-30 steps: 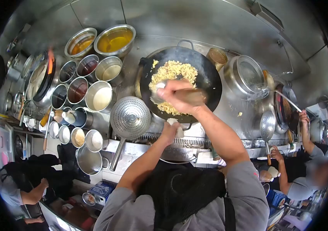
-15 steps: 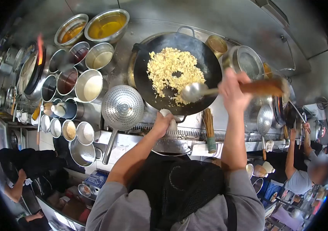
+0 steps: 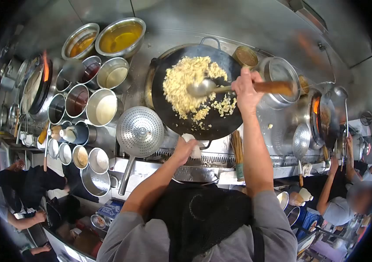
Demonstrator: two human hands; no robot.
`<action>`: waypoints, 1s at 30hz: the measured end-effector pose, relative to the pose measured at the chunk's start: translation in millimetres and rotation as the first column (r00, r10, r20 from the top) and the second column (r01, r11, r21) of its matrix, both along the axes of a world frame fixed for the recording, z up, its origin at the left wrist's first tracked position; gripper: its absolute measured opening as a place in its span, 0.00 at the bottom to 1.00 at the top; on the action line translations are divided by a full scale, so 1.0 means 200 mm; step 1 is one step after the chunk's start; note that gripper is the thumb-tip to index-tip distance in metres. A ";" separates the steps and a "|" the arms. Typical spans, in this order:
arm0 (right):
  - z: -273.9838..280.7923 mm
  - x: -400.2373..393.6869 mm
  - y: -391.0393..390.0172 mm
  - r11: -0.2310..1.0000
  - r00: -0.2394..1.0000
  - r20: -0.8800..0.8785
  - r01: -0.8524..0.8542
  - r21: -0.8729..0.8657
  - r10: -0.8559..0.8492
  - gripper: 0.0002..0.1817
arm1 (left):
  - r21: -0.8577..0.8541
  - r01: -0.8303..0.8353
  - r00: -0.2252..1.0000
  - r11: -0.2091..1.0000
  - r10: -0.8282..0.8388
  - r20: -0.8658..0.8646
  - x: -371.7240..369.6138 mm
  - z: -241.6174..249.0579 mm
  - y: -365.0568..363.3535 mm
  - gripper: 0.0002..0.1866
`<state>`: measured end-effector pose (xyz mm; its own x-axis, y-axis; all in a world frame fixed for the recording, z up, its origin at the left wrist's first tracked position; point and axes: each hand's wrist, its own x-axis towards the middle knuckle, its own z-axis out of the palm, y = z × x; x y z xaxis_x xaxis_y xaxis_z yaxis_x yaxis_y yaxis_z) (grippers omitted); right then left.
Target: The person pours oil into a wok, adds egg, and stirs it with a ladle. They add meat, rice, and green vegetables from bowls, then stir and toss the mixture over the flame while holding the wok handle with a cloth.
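Note:
A large black wok (image 3: 225, 127) sits on the burner ahead of me, holding a yellowish mass that looks like fried rice with egg (image 3: 180, 74). My right hand (image 3: 247, 89) grips the wooden handle of a ladle (image 3: 202, 88) above the wok's right side. The ladle's round metal bowl rests among the food near the wok's middle. Down at the near rim, my left hand (image 3: 184, 150) is closed on a folded white cloth (image 3: 193, 147) against the wok, beside its small loop handle. Some loose bits of food lie apart at the right.
A perforated strainer (image 3: 140, 131) lies left of the wok. Beyond it stand several metal pots (image 3: 102, 107) and two bowls of yellow liquid (image 3: 122, 38). A bamboo brush (image 3: 237, 153) is at the near right. Flames burn on both sides. Co-workers (image 3: 347, 205) stand left and right.
My right hand has moved left and away from me, carrying the ladle from the wok's near right to its middle. The food has shifted left, with some scattered right. My left hand stays at the rim.

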<state>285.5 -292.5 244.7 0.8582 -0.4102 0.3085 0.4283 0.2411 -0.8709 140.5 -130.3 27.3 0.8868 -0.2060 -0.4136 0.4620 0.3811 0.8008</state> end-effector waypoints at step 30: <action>0.52 -0.42 0.06 0.901 0.919 -0.182 -0.383 -0.206 0.349 0.18 | -0.153 -0.100 0.951 0.983 0.050 -0.306 -0.28 0.65 0.03 0.16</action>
<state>201.1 -280.3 349.0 0.9743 0.0101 0.2248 0.2212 0.1413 -0.9649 84.6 -124.6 156.5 0.7428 -0.2316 -0.6282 0.6356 0.5387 0.5529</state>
